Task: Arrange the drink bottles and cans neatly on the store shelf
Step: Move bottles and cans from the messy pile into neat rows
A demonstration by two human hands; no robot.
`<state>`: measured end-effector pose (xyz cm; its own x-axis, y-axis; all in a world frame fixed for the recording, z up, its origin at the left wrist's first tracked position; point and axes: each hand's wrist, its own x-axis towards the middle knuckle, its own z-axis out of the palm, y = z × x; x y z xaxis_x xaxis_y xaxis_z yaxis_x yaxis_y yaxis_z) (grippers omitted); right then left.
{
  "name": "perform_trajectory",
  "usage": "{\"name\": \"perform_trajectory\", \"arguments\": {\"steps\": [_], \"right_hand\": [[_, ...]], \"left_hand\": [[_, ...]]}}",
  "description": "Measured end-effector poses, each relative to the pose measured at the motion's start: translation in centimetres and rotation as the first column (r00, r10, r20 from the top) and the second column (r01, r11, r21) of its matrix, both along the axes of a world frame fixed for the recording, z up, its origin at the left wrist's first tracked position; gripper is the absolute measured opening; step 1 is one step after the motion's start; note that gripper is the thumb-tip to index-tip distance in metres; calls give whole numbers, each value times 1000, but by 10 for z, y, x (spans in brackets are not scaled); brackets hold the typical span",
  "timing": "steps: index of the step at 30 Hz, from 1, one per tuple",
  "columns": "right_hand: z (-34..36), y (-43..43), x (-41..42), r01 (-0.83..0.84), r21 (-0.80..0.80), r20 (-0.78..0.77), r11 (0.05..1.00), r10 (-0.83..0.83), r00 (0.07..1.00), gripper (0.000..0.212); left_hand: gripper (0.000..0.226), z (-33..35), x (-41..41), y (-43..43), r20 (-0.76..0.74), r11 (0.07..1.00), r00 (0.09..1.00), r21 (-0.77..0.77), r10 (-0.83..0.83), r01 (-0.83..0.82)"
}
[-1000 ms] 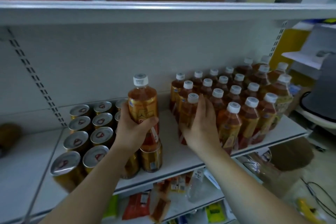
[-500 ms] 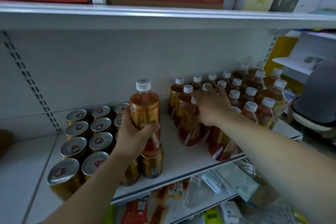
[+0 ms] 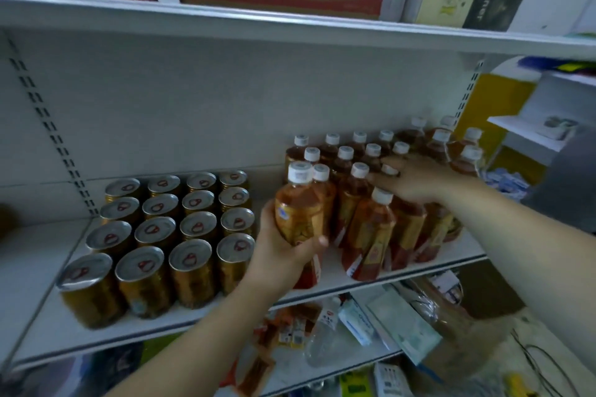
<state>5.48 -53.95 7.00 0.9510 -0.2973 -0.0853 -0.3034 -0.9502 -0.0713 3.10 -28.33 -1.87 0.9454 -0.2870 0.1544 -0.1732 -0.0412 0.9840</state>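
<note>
My left hand (image 3: 283,255) grips an amber tea bottle (image 3: 300,213) with a white cap, standing on the white shelf (image 3: 48,325) between the cans and the bottle group. Several gold cans (image 3: 171,229) with silver tops stand in tidy rows on the left. Several more tea bottles (image 3: 371,190) crowd the right half, and the front ones lean. My right hand (image 3: 409,180) reaches in from the right and lies over the bottle tops in the middle of that group, fingers spread and pressing against them.
An upper shelf (image 3: 290,32) carries red and brown cartons close above. The lower shelf (image 3: 354,342) holds mixed packets and a clear bottle. The shelf's far left part (image 3: 29,261) is bare. Another white rack (image 3: 529,135) stands at the right.
My left hand has carried its bottle rightward, up against the bottle group. My right hand has moved from the front-left bottles deeper and to the right across the caps.
</note>
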Motion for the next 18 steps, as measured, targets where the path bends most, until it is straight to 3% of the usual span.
{"name": "perform_trajectory", "arguments": {"steps": [3,8,11,15,18], "right_hand": [[-7,-12,-2,-31,-9,-49,999,31,998,117],[-15,-18,-6,-130,-28,-33,991,129,991,89],[-16,-26,-6,-222,31,-29,975,223,974,101],[-23,-29,-4,-257,70,28,964,256,966,115],[-23,-26,-3,-281,-87,4,956,282,959,96]], "left_hand": [[74,-30,-9,-27,-84,997,993,14,81,-80],[75,-59,-19,-54,-80,974,972,76,219,-213],[88,-66,-15,-62,-57,949,952,115,301,-293],[87,-66,-10,-76,-132,972,966,99,224,-212],[96,-69,-5,-85,-153,978,969,99,195,-181]]}}
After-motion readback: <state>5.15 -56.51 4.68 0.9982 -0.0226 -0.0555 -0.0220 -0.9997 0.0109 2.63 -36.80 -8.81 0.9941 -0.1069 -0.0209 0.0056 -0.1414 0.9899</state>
